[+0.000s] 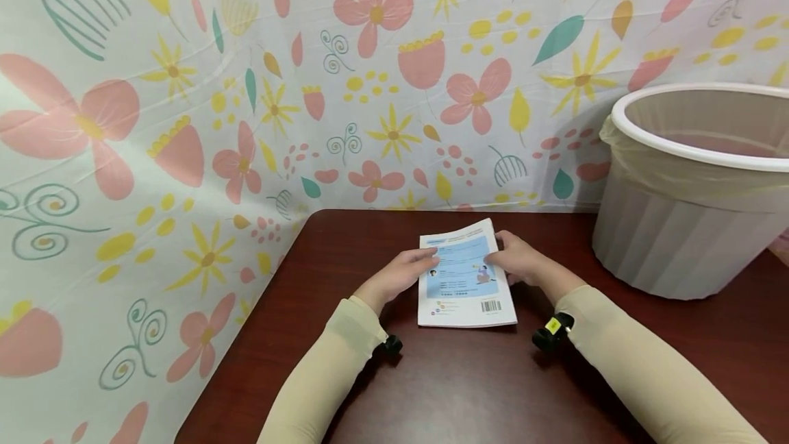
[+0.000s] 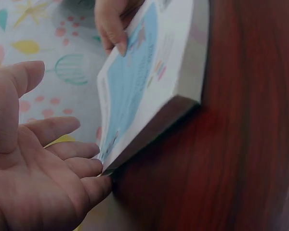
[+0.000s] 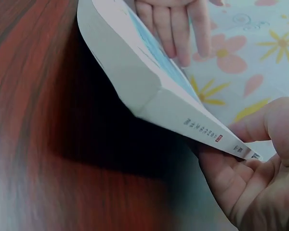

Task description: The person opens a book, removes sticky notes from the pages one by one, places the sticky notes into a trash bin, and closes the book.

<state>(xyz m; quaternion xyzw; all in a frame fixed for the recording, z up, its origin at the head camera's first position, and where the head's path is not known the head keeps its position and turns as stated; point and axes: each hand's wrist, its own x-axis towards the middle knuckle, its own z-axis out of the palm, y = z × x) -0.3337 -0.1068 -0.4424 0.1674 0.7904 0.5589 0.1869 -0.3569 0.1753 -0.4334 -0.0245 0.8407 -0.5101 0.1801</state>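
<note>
A paperback book (image 1: pixel 465 310) with a white and pale blue cover, a barcode at its lower right, is held slightly off the table. My right hand (image 1: pixel 524 260) grips its right side; in the right wrist view the thumb lies over the cover and the fingers go under the printed spine (image 3: pixel 183 118). At the opposite edge is my left hand (image 1: pixel 399 275). Its fingers look extended in the left wrist view, the fingertips (image 2: pixel 94 166) at the page edge and the thumb standing away from the cover.
A grey ribbed bin (image 1: pixel 678 238) with a white rim and a plastic liner stands on the dark red-brown table (image 1: pixel 468 389), to the right. Behind and to the left hangs a flower-patterned cloth (image 1: pixel 370 88).
</note>
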